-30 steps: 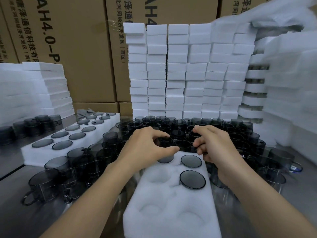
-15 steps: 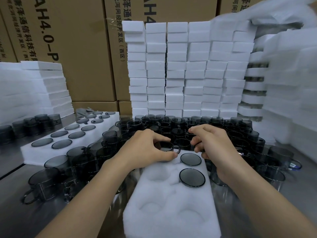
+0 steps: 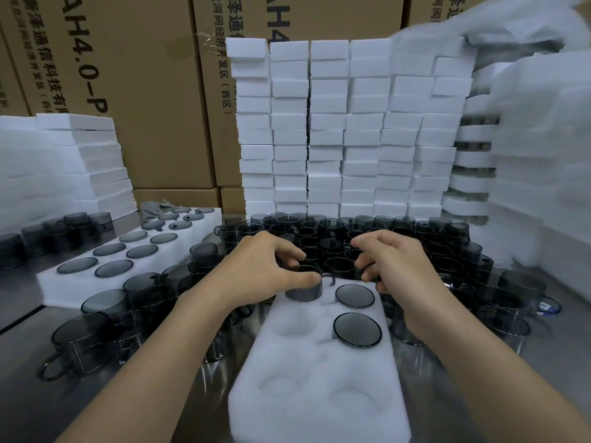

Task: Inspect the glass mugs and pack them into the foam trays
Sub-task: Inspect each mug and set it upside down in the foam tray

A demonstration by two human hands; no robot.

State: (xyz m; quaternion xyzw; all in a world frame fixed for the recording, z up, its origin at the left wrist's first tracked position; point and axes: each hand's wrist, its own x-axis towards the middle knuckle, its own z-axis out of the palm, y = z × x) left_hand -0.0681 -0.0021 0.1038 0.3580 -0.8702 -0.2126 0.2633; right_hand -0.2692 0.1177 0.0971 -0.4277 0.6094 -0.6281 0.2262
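The mug (image 3: 302,287) has sunk toward the foam tray's (image 3: 319,394) far-left pocket. My left hand (image 3: 259,270) grips its rim to seat it. I cannot tell whether my curled right hand (image 3: 399,270) holds anything.

On the left cardboard box (image 3: 144,91), sideways print "AH4.0-P", "泽通信科技有"; on the middle cardboard box (image 3: 335,14), "AH4", "河间经济开发区(西区)"

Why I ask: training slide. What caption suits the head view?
Left hand grips a glass mug in the far-left pocket of the foam tray; right hand among loose mugs.
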